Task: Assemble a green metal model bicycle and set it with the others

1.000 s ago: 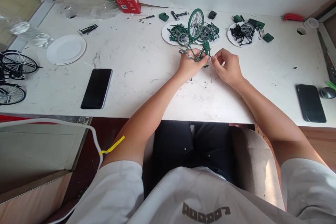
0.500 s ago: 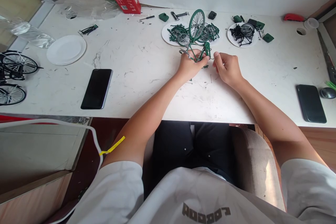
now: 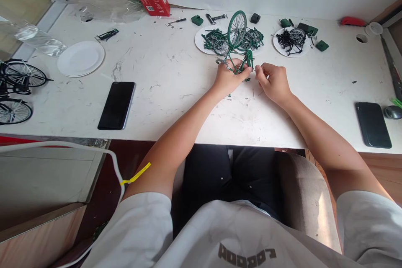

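Your left hand pinches the green toy bike, its long way running away from you past those fingers. Your right hand is just right of the bike's near end, fingers curled together; maybe they grip something tiny, but I can't tell.

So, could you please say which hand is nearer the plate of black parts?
Right. The right hand is front-left of the plate; the left hand is farther to its left.
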The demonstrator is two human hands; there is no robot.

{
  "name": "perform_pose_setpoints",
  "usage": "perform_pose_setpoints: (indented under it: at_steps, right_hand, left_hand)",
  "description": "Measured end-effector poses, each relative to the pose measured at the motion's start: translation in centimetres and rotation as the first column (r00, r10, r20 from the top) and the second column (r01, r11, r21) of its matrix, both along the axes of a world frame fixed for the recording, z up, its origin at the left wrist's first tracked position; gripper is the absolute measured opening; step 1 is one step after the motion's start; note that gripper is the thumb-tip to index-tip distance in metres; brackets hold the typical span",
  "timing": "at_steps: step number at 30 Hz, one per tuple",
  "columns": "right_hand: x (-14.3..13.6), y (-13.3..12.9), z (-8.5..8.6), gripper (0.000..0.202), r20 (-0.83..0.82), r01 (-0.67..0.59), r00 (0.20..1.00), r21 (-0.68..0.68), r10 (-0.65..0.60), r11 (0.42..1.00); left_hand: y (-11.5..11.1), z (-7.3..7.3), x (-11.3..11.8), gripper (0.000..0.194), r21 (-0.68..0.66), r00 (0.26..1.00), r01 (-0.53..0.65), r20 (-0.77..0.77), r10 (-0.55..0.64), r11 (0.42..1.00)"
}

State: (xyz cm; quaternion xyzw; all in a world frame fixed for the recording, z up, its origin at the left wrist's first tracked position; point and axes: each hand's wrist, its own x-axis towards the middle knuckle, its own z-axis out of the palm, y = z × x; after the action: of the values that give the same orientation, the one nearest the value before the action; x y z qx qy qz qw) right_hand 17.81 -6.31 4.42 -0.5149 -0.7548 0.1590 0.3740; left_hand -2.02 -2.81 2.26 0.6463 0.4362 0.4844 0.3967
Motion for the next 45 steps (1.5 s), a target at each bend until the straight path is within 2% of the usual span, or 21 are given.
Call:
perform_pose_setpoints:
  at_steps: [6, 18, 23, 31, 39, 45]
  right_hand:
    - [-0.08, -0.24, 0.23, 0.083, -0.02, -0.007, 1.0, -0.04, 0.006, 0.999]
    - [-0.04, 0.01, 0.01, 0.068, -0.01, 0.001, 1.0, 0.021, -0.001, 1.0]
    - [0.03, -0.05, 0.13, 0.071, 0.02, -0.002, 1.0, 0.007, 0.002, 1.0]
    - [-0.17, -0.34, 0.51, 0.084, 0.019, -0.007, 1.0, -0.018, 0.007, 1.0]
    - [-0.24, -0.26, 0.4, 0.072, -0.028, 0.03, 0.999, 0.005, -0.029, 1.0]
    - [0.0, -0.1, 0.11, 0.074, -0.029, 0.036, 0.999, 0.021, -0.035, 0.999]
  left_hand:
    - [0.32, -0.49, 0.05, 0.023, 0.012, 1.0, 0.01, 0.019, -0.01, 1.0]
    - [0.1, -0.09, -0.14, 0.021, 0.011, 1.0, -0.001, 0.024, 0.0, 1.0]
    - [0.19, -0.38, -0.08, 0.024, 0.021, 1.0, 0.004, 0.031, -0.004, 1.0]
    - [0.07, 0.03, -0.12, 0.025, -0.009, 1.0, 0.019, 0.014, -0.019, 1.0]
    - [0.42, -0.44, -0.17, 0.028, -0.029, 0.998, 0.024, 0.051, -0.023, 0.999]
    - [0.07, 0.1, -0.4, 0.033, -0.009, 0.999, 0.022, 0.025, -0.022, 1.0]
